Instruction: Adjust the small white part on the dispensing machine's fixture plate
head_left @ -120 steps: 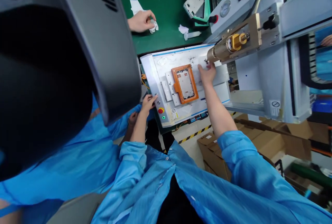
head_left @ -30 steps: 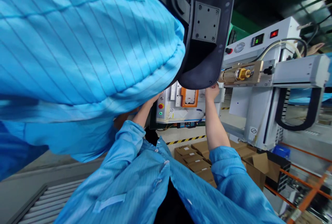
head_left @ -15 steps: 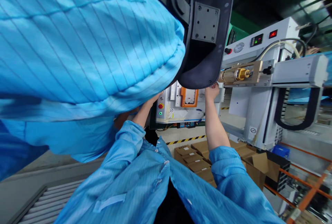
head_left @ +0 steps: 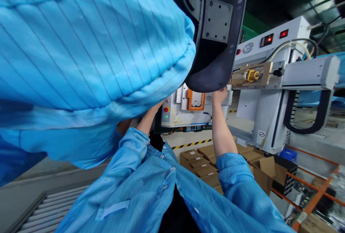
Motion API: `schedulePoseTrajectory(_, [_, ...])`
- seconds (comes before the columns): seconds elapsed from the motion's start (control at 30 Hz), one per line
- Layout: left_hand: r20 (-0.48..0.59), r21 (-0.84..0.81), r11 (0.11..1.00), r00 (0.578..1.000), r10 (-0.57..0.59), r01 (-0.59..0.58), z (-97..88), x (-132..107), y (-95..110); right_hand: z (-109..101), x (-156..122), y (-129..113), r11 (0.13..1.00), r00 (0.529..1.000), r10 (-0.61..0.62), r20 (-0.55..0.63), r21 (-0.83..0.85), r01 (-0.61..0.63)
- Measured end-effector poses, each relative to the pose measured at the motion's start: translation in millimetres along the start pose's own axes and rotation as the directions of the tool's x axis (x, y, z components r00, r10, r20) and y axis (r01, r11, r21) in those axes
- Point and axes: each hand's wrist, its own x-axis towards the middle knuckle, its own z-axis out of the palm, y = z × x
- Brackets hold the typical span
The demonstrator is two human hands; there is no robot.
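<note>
My right hand (head_left: 219, 96) is at the right part of a white bench machine (head_left: 172, 119), its fingers curled and partly covered by a black visor-like piece (head_left: 208, 80). Whatever those fingers hold does not show. My left hand (head_left: 157, 106) reaches toward the machine's left side, near a red round button (head_left: 166, 109) and a green-lit button (head_left: 166, 117). Blue striped fabric (head_left: 107, 46) hides its fingers. Between the hands, an orange frame-shaped fixture (head_left: 196, 108) lies on the machine bed, beside a pale metal plate (head_left: 184, 98).
To the right stands the machine's arm (head_left: 309, 74) with a brass-coloured fitting (head_left: 252, 76). Above it are a gauge (head_left: 248, 48), a lit display (head_left: 266, 40) and a red switch (head_left: 284, 33). Cardboard boxes (head_left: 202, 164) are stacked below, near an orange rail (head_left: 315, 204).
The lit display has turned from green and red digits to red. The view has shifted slightly; both hands stay at about the same places on the machine.
</note>
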Motion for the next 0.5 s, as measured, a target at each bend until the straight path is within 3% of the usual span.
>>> schedulePoseTrajectory(0.5, [-0.03, -0.009, 0.999, 0.999, 0.037, -0.037, 4.0, -5, 4, -8, -33, -19, 0.995, 0.994, 0.093, -0.051, 0.039, -0.091])
